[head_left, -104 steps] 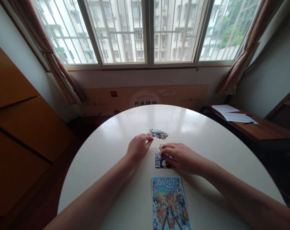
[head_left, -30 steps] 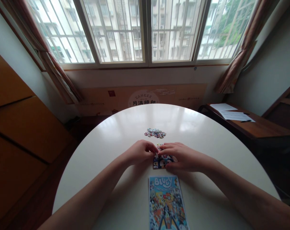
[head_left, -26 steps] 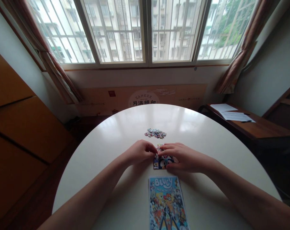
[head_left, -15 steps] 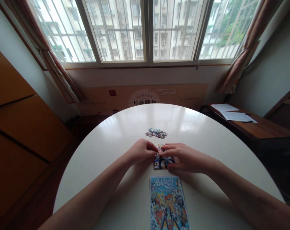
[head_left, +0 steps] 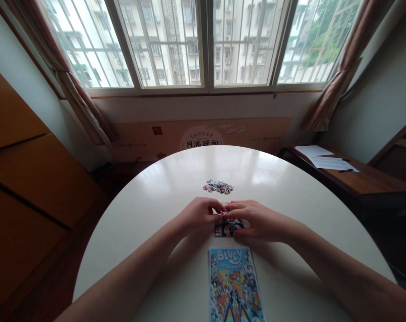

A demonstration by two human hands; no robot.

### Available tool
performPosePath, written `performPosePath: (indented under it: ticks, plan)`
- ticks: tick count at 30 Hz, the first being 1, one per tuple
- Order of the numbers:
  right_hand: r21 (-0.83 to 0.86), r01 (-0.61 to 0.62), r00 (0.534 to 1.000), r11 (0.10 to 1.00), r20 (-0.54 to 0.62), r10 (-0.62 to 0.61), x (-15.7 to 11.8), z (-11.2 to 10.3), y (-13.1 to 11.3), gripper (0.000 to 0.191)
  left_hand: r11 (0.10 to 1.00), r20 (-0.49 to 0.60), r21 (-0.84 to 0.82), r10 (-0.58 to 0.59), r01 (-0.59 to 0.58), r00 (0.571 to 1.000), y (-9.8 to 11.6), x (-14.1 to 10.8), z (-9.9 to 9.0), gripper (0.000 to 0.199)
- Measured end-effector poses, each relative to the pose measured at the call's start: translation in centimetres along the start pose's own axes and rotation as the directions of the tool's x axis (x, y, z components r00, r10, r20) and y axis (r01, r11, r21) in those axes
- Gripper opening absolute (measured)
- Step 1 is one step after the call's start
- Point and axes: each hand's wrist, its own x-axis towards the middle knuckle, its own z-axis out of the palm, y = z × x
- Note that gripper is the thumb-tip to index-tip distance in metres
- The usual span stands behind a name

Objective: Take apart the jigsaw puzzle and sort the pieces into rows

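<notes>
A partly joined jigsaw puzzle (head_left: 227, 230) with dark blue and multicoloured cartoon print lies flat on the white table, much of it covered by my fingers. My left hand (head_left: 203, 213) is at the puzzle's left side, thumb and forefinger pinched on a small jigsaw piece that is mostly hidden. Across the puzzle's right part rests my right hand (head_left: 254, 219), its fingers stretched out and thumb apart, touching the surface. Nearer to me is a picture sheet (head_left: 236, 284) headed "Bluey", crowded with cartoon dogs. Beyond my hands sits a pile of loose jigsaw pieces (head_left: 218, 187).
The round white table (head_left: 129, 214) has its curved far edge near the window wall. On the right, a brown wooden desk (head_left: 373, 179) holds white papers (head_left: 333, 163) and dark pens. Wooden cabinets (head_left: 18, 192) stand at left, and curtains frame the barred window.
My left hand's fingers have shifted slightly to the right over the puzzle, covering more of its left part. My right hand stays nearly in place.
</notes>
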Motion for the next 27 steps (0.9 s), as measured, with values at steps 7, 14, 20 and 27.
performPosePath:
  ticks: [7, 14, 20, 27]
  plan:
    - [0.02, -0.017, 1.0, 1.0, -0.023, 0.018, -0.16, 0.24, 0.17, 0.054, 0.995, -0.046, 0.086, -0.048, 0.052, 0.998, 0.23, -0.04, -0.14, 0.017]
    - [0.009, -0.004, 1.0, 1.0, -0.001, 0.004, 0.05, 0.12, 0.03, 0.05, 0.997, -0.061, 0.066, -0.041, 0.045, 0.997, 0.14, 0.07, 0.0, 0.018]
    - [0.008, -0.019, 1.0, 1.0, 0.009, 0.019, -0.06, 0.1, -0.05, 0.055, 0.998, -0.043, 0.027, -0.048, 0.049, 0.998, -0.04, 0.2, -0.44, 0.02]
    - [0.021, -0.029, 0.999, 0.999, 0.015, 0.029, 0.04, 0.05, -0.1, 0.051, 0.997, -0.05, 0.049, -0.063, 0.065, 0.997, 0.02, 0.12, -0.56, 0.019]
